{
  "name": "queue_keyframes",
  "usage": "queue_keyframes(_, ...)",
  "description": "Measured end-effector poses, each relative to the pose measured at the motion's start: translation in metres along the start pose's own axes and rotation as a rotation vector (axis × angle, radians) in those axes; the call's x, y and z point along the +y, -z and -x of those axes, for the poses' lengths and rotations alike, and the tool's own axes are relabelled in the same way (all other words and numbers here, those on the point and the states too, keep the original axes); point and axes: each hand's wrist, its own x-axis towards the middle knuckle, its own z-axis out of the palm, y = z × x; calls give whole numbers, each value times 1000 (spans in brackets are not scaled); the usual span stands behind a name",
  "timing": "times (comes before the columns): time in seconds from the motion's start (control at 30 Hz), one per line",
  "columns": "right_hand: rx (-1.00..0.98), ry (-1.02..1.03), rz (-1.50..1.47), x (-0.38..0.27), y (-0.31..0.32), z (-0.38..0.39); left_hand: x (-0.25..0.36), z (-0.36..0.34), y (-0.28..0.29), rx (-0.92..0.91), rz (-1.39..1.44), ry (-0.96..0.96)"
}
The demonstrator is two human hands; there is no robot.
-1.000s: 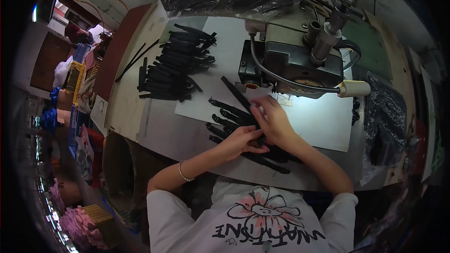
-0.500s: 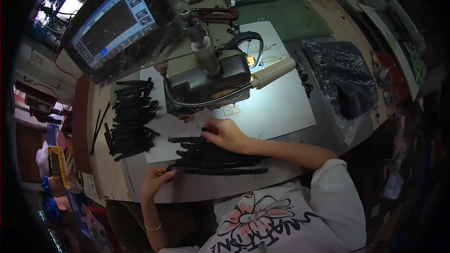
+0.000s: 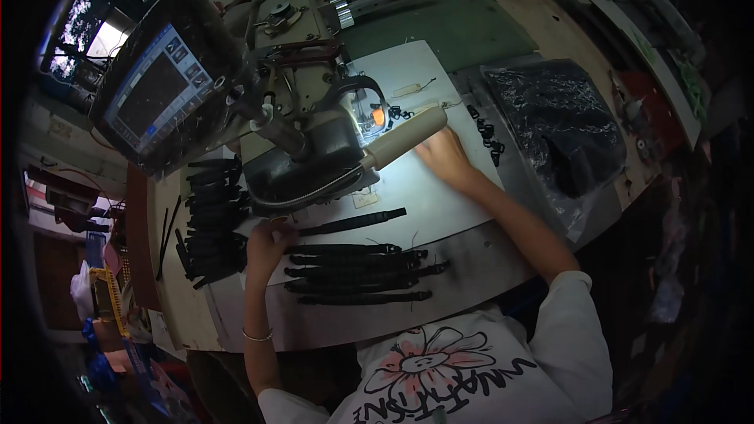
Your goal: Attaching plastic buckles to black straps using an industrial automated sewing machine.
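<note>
A grey counter (image 3: 471, 257) is carrying one sewing machine (image 3: 314, 149), with one lit screen (image 3: 153, 90) standing beside it. The person's right arm (image 3: 522, 216) is stretching forward and inward from a bent elbow; the left arm (image 3: 261, 345) is rising nearly straight, one bracelet (image 3: 258, 336) circling its wrist. One white sheet (image 3: 471, 204) is lying under the machine, and one clear bag (image 3: 550, 126) of dark contents is resting at right. A heap of black straps (image 3: 212, 224) is lying at left, overlapping too much to count; at least four front straps (image 3: 357, 273) are lying nearest the person. One single strap (image 3: 353, 221) is lying just beyond those, its left end sitting in the left hand (image 3: 269, 243), whose thumb and fingers are pinching it. The right hand (image 3: 446, 157) is reaching behind a cream cylinder (image 3: 412, 137), near small black pieces (image 3: 400, 112); its fingertips are hiding, so whether they are gripping cannot be told.
</note>
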Motion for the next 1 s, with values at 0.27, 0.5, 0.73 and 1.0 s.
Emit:
queue_keyframes(0.27,-62,64,104,63,-20,-47,35,22,-17,120,130,-124)
queue_keyframes(0.5,-381,-661,-1151,-20,27,16,109,21,-66,48,404,-404)
queue_keyframes(0.73,-494,-665,-1259,-43,25,54,139,6,-95,-139,1039,-139)
queue_keyframes(1.0,-403,-770,-1476,-58,16,57,129,0,-95,-202,1233,-40)
